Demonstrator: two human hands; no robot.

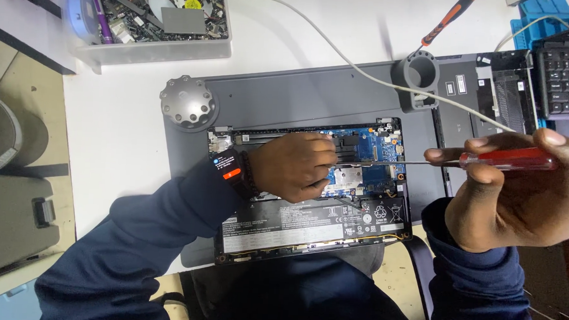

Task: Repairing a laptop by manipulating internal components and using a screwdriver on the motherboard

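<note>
The opened laptop [308, 199] lies bottom-up on a grey mat [287, 96] on the white desk [119, 127], its back cover off so the blue circuit board [378, 148] and the long black battery [307, 228] show. The left hand [294, 167] rests curled over the middle of the board, fingers bent down onto the parts beneath; whether its grip pinches anything small I cannot tell, since the knuckles hide the fingertips. The right hand [519, 196] has its grip closed around the red handle of a screwdriver [508, 160], held level, with the thin shaft reaching left toward the left hand's fingers over the board. From this pose the risks look plain: the tip sits close to both fingers and exposed components, so a slip could jab a finger or scratch the board; with the battery in place, a metal shaft bridging contacts might short something. A white cable [365, 74] trails across the mat just above the laptop and could snag the handle. A grey round knob-like tool [188, 101], a grey cup holder [419, 76], 1 orange-handled screwdriver [447, 20] and a bin of parts [156, 20] sit nearby.
</note>
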